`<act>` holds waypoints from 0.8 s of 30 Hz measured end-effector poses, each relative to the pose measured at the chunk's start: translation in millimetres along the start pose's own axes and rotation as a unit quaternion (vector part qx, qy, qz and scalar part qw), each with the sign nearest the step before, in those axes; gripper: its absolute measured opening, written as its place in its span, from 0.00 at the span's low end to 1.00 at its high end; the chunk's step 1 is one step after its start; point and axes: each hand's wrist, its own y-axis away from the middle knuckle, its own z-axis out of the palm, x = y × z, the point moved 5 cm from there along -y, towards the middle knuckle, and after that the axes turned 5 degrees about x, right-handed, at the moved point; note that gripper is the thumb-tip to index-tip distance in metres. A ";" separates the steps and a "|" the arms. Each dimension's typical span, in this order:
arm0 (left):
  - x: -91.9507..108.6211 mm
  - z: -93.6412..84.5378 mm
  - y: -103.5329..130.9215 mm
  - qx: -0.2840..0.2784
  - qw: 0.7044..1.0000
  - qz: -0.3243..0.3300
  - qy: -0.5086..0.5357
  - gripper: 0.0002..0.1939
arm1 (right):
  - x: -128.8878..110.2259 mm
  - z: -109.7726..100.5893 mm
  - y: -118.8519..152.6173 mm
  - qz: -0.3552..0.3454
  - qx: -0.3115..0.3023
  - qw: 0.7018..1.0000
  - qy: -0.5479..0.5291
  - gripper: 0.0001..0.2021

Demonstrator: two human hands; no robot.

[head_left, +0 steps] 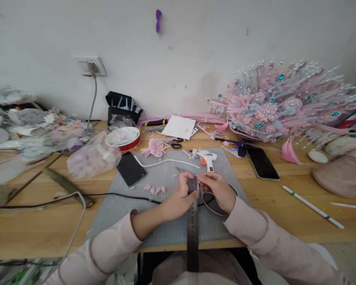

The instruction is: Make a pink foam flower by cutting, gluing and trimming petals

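Observation:
My left hand (184, 198) is closed around the upper part of a metal ruler (192, 229), which points down toward my body past the table's front edge. Close against the ruler's top, my right hand (218, 190) pinches a small pink piece (198, 183), too small to make out well. Behind my hands lies a white hot glue gun (208, 158) with an orange trigger. Several small pink petal-like pieces (157, 191) rest on the grey cutting mat (121, 221) to the left. A round metal rim (216, 211) shows beneath my right hand.
A phone (131, 169) lies left on the mat, another phone (262, 162) to the right. A large pink beaded headdress (273, 107) stands back right. Black scissors (176, 145) and a red-white bowl (131, 145) sit behind. A black cable (118, 194) crosses the mat.

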 end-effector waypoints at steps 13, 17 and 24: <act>1.8 0.7 -1.8 -0.005 1.000 0.012 0.008 0.13 | 3.2 1.2 -1.0 -0.020 -0.019 0.998 0.058 0.15; 6.9 0.2 -2.0 -0.005 0.999 0.050 -0.021 0.12 | 0.3 1.6 -2.6 -0.031 -0.036 0.995 0.088 0.15; 15.1 -14.2 -4.9 -0.001 0.998 0.056 -0.042 0.06 | -31.7 -21.5 13.0 -0.125 0.017 0.799 0.589 0.12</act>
